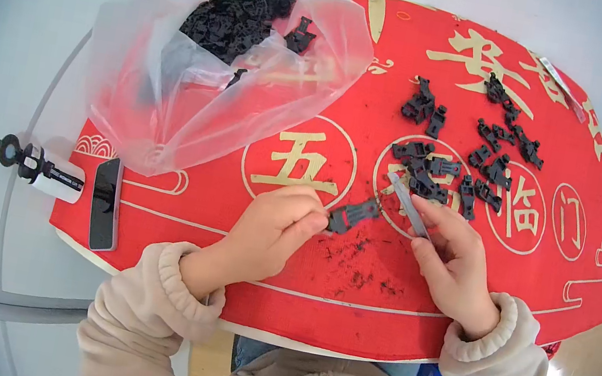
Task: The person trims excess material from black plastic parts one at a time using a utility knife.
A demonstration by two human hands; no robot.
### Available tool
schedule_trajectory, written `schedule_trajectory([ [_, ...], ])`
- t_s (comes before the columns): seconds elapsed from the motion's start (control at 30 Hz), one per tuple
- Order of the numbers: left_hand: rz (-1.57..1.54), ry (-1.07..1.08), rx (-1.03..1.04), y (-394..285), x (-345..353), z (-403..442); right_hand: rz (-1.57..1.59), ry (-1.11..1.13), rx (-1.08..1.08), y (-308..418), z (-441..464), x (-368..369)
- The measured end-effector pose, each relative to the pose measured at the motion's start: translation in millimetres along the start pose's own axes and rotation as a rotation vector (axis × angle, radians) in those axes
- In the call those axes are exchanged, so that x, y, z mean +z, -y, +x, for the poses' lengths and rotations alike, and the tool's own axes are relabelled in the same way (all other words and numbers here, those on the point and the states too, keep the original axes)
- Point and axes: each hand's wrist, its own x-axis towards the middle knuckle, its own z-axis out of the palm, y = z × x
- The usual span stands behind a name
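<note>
My left hand (pixel 269 231) pinches one end of a small black plastic clip (pixel 353 215), whose other end points right. My right hand (pixel 453 259) is closed around a slim grey knife (pixel 407 205) with a slanted tip, angled up and to the left. A gap separates the knife from the held clip. Beneath the hands, black shavings (pixel 357 278) are scattered over the red cloth (pixel 341 328). Just beyond the knife lies a loose heap of similar black clips (pixel 433 171).
A clear plastic bag (pixel 293 98) holding many black parts (pixel 229 24) spreads over the back left. At the left edge are a phone (pixel 105 203) and a white bottle (pixel 59 178) on its side. More black clips (pixel 526 145) lie at the back right, near a thin strip (pixel 562 87).
</note>
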Motion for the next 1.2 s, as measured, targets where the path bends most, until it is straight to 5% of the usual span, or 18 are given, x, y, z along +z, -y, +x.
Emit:
schedule_trajectory([
  [0.2, -0.108, 0.013, 0.201, 0.5, -0.3, -3.5, 0.003, -0.001, -0.043, -1.8, 0.6, -0.6],
  [1.2, -0.087, 0.006, 0.218, 1.7, -0.1, -2.2, -0.003, 0.006, -0.061, -5.4, -0.3, 0.8],
])
